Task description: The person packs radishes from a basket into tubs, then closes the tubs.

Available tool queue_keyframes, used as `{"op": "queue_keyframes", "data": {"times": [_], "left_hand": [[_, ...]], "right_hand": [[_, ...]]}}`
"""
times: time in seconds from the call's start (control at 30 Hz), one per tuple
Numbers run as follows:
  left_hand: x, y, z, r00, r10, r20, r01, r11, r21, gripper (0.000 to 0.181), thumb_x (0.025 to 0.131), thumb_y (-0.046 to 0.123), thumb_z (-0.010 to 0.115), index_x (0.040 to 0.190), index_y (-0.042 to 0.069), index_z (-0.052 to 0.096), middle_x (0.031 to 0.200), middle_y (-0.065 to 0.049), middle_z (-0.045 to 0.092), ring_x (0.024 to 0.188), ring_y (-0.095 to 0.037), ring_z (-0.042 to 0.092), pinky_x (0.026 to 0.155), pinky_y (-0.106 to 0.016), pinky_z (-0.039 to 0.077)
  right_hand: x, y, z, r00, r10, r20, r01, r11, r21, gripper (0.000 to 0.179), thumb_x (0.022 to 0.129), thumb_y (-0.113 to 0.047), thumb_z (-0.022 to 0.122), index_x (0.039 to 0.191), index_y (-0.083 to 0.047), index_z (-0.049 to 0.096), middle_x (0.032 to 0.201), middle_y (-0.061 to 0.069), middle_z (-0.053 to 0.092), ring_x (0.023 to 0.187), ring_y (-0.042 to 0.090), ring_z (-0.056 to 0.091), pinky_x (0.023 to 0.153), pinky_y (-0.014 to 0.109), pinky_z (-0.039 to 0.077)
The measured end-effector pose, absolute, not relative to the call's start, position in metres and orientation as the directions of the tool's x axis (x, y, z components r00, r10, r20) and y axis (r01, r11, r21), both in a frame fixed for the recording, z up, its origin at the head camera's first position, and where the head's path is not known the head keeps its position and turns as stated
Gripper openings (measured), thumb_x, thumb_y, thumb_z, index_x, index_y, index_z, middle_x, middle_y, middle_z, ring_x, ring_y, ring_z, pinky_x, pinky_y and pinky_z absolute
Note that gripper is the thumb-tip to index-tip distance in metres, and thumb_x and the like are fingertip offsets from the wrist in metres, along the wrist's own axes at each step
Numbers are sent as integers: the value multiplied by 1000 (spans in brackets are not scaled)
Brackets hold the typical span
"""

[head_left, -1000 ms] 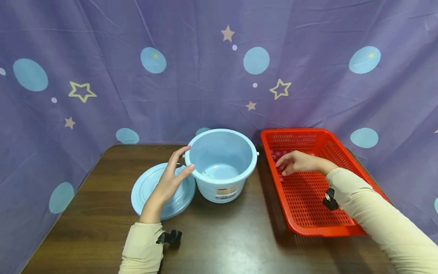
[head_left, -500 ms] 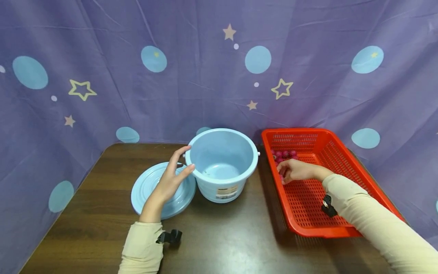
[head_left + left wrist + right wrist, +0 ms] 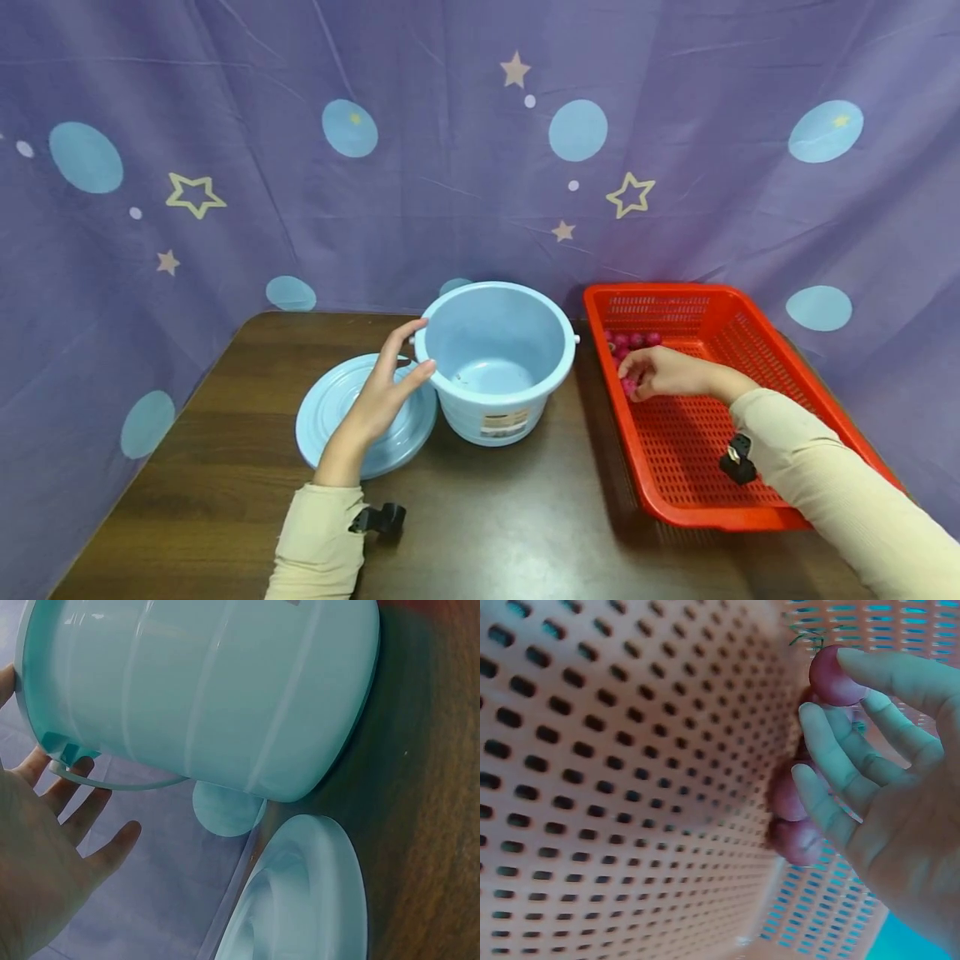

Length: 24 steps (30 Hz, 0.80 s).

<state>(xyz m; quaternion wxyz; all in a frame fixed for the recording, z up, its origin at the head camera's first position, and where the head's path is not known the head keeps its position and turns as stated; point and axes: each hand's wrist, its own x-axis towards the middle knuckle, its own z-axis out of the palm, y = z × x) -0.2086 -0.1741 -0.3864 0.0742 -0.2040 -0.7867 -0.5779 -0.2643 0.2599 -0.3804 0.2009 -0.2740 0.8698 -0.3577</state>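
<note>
A light blue bucket stands on the table, its inside facing up. My left hand rests against the bucket's left rim with spread fingers; in the left wrist view the fingertips lie near the handle. Beside the bucket lies the round blue lid, partly hidden by that hand. Inside the red basket, my right hand pinches a small round radish between thumb and finger. More radishes lie along the basket's wall below the fingers.
Several radishes sit in the basket's far left corner. The basket's high slotted walls surround the right hand. A purple curtain hangs behind the brown table.
My right hand has moved nearer along the basket's left wall, uncovering the far radishes, and closed on one. The left hand stays at the bucket rim. The head view shifted slightly.
</note>
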Motion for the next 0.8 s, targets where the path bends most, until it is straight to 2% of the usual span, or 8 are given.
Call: {"op": "queue_keyframes", "data": {"times": [0.23,0.4,0.57,0.8], "left_hand": [[-209,-172,-387,-902,250,352,409,239,881,57,98,20,57,151,18,35,131,-15,46,114,-24,41,105,-56,26],[-211,-172,-388,-901,254,351,412,252,876,57,98,24,58,151,21,36,139,-9,42,117,-22,41,105,-57,27],[-210,-173,-389,-893,243,379,437,263,860,57,97,25,59,150,22,38,147,-5,35,124,-24,39,106,-57,28],[-212,-174,-391,-868,250,428,487,270,831,57,98,24,58,151,17,38,153,-6,30,129,-26,38,106,-56,30]], "right_hand": [[-261,262,-354,-816,-566,-118,-346,642,-684,28,81,-3,75,107,0,66,94,6,66,87,21,59,74,28,50],[-260,265,-330,-849,-521,-88,-342,670,-659,29,83,-5,75,110,-1,66,89,5,65,79,20,59,69,28,48],[-261,261,-312,-846,-531,-55,-358,641,-678,30,85,-5,73,114,-2,65,89,5,65,75,20,60,67,28,50],[-259,249,-294,-844,-537,9,-407,629,-662,30,87,-6,73,116,-4,65,98,7,68,80,19,63,70,27,50]]}}
